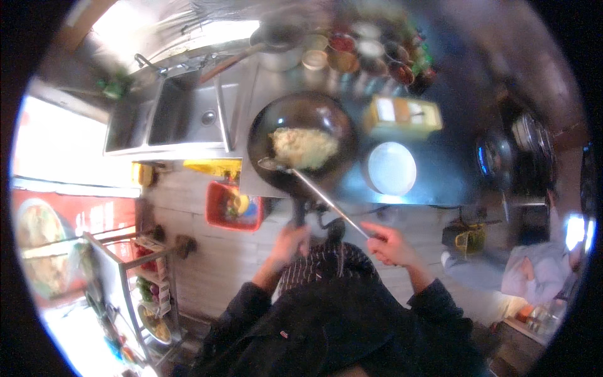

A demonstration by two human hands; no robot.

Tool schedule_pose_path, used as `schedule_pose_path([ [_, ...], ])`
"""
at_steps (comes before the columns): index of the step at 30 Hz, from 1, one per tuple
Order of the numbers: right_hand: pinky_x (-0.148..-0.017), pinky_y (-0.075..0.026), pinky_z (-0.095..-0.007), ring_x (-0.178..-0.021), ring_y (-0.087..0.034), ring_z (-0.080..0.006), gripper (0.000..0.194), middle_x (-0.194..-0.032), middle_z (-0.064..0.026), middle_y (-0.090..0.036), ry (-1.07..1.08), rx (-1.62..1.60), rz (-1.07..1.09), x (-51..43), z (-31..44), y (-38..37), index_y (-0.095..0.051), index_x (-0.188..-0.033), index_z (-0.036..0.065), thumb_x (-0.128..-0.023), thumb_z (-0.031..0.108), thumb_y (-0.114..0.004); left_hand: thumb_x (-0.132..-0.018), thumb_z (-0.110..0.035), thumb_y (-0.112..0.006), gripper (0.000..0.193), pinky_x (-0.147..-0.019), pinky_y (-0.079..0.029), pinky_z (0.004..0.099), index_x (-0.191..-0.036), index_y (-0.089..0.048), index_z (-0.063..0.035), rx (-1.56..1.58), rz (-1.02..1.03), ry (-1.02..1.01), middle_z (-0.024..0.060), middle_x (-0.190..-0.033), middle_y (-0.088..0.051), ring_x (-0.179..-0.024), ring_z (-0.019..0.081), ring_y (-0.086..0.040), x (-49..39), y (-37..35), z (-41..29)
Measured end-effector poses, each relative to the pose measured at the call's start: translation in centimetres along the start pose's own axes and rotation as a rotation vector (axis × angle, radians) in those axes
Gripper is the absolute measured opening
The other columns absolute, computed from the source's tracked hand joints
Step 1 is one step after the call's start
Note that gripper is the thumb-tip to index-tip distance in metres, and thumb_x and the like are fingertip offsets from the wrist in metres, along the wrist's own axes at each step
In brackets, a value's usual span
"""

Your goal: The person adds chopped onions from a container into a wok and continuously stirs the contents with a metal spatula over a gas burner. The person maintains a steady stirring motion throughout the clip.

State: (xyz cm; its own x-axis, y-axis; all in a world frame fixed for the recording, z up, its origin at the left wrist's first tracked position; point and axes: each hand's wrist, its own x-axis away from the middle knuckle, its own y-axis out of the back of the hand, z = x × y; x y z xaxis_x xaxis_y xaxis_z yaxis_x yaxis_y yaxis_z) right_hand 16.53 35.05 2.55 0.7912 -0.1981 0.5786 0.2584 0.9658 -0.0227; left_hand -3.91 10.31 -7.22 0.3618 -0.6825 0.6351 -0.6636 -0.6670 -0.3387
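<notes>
In front of me a dark wok (261, 127) holds a pale yellow heap of food (304, 146) that looks like fried rice. My left hand (291, 242), slightly blurred, is closed around the wok handle (298, 214). My right hand (387, 244) grips the end of a long-handled metal wok ladle (332, 205), index finger stretched along the shaft. Its head rests inside the wok at the near left, beside the food. To the right of the wok, a round white plate (392, 168) with no food on it stands on the steel counter (443, 174).
Seasoning bowls (343, 60) crowd the back of the counter, near a yellow container (403, 115). A steel sink (181, 118) lies left. Below it stands a red bin (234, 206). A metal rack (127, 264) is at lower left, a person (532, 273) at far right.
</notes>
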Motion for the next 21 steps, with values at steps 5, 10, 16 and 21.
schedule_pose_path([
  [5,-0.040,-0.034,-0.0199,-0.049,-0.043,-0.0035,0.053,-0.076,0.0015,-0.055,-0.110,0.008,-0.083,-2.2,1.1,2.4,-0.043,-0.152,0.012,-0.101,0.011,-0.056,-0.099,-0.024,-0.063,0.029,-0.045,-0.046,0.0336,-0.076,-0.053,-0.0087,0.254,0.007,-0.071,0.0038,-0.060,-0.054,-0.048,0.0169,-0.054,-4.1,0.4,-0.2],
  [10,-0.076,-0.054,-0.0370,-0.078,-0.068,-0.0206,0.050,-0.103,-0.0169,-0.073,0.317,0.540,-0.398,-3.3,0.1,-1.4,-0.055,-0.144,0.013,-0.095,0.017,-0.065,-0.096,-0.023,-0.068,0.021,-0.049,-0.046,0.0300,-0.089,-0.059,-0.0056,-0.251,-0.109,-0.001,0.0049,-0.067,-0.061,-0.054,0.0136,-0.058,-0.2,0.8,6.3],
  [16,-0.061,-0.052,-0.0332,-0.062,-0.061,-0.0139,0.052,-0.094,-0.0091,-0.071,-0.035,0.033,-0.095,1.0,0.9,-0.9,-0.054,-0.145,0.013,-0.094,0.015,-0.064,-0.097,-0.022,-0.067,0.021,-0.049,-0.046,0.0291,-0.088,-0.058,-0.0051,-0.065,0.039,0.025,0.0043,-0.067,-0.060,-0.055,0.0137,-0.058,0.9,1.3,1.9],
  [21,-0.052,-0.049,-0.0326,-0.053,-0.056,-0.0124,0.052,-0.087,-0.0076,-0.067,-0.072,0.141,-0.066,-2.1,1.2,1.0,-0.053,-0.146,0.014,-0.095,0.018,-0.063,-0.100,-0.018,-0.063,0.019,-0.047,-0.043,0.0301,-0.089,-0.052,-0.0081,0.270,0.017,-0.055,0.0015,-0.063,-0.051,-0.051,0.0145,-0.054,-4.6,1.4,-0.6],
])
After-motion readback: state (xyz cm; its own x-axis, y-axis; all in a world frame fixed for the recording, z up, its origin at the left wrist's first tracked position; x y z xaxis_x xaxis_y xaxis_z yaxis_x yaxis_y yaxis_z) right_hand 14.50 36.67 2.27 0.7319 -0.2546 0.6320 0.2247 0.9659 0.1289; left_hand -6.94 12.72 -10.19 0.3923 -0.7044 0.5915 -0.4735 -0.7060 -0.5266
